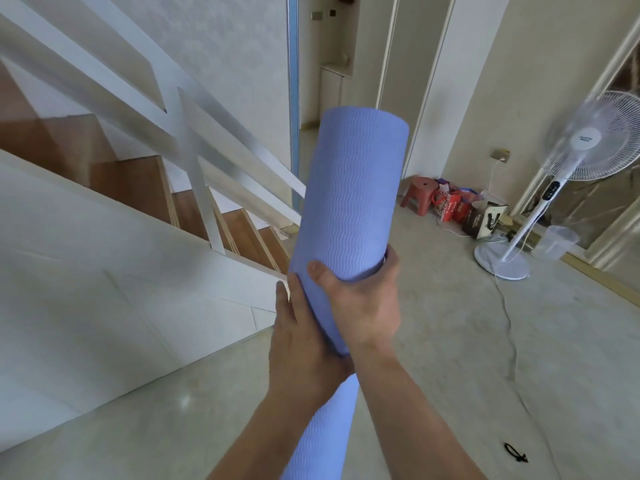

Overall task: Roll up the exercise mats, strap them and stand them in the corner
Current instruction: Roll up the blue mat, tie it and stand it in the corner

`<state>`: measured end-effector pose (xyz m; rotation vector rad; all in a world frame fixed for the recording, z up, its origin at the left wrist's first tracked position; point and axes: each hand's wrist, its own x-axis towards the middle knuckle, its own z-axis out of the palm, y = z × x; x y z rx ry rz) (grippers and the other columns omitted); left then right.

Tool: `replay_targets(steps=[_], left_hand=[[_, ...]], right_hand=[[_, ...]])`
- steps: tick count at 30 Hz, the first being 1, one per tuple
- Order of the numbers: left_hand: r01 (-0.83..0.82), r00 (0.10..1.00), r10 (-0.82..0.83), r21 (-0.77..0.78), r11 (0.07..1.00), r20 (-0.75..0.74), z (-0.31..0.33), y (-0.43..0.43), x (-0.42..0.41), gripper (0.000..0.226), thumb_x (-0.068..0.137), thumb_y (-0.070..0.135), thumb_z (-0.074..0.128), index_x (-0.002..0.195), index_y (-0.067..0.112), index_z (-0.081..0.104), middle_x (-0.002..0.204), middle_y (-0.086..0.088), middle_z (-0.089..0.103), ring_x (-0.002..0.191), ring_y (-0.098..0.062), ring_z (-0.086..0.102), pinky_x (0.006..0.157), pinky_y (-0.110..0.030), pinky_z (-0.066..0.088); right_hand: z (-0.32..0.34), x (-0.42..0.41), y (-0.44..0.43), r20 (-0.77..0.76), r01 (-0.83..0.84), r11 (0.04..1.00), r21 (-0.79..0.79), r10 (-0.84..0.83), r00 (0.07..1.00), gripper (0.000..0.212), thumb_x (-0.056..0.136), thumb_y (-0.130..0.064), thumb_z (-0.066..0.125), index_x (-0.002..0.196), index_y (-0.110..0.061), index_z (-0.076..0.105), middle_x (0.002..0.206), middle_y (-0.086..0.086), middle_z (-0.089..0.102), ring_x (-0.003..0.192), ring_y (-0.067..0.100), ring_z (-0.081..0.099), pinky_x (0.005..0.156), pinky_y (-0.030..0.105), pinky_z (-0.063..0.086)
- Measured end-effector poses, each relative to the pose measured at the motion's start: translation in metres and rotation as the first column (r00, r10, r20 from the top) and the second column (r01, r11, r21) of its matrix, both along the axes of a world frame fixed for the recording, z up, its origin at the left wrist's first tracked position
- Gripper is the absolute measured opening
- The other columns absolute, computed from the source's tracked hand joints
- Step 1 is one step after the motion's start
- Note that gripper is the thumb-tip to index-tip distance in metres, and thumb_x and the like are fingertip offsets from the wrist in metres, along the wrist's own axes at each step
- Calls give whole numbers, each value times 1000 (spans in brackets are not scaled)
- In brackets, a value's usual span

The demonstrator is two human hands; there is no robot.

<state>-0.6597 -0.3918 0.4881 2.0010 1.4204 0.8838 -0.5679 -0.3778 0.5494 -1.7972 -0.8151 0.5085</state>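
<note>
One rolled blue mat [353,188], upright at centre.
Both left hand [301,341] and right hand [367,299] grip it; stair rail [214,133] near its left edge, open floor [450,341] right.

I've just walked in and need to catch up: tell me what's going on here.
A person is holding a rolled blue mat upright in front of them. The right hand grips the roll, and the left hand holds it just below. No strap shows on the visible part of the roll. What looks like a black strap lies on the floor to the right. Stairs rise on the left, and a white fan stands on the right.
</note>
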Motion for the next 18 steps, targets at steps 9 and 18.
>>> replay_targets(steps=[9,18], left_hand=[[116,801,-24,-114,987,598,14,23,-27,122,41,22,99,143,37,35,131,31,53,119,1,58,83,-24,58],[484,755,-213,-309,819,620,29,47,-33,114,45,25,97,142,34,39,140,2,53,127,-23,56,98,-51,54]], right_hand=[[16,31,-11,-7,-392,900,189,400,916,142,42,-64,82,156,-33,4,153,-16,26,133,-13,33,104,18,36],[7,69,1,-433,-581,692,429,722,540,76,67,-30,83,133,-7,54,127,17,66,114,37,65,86,48,57]])
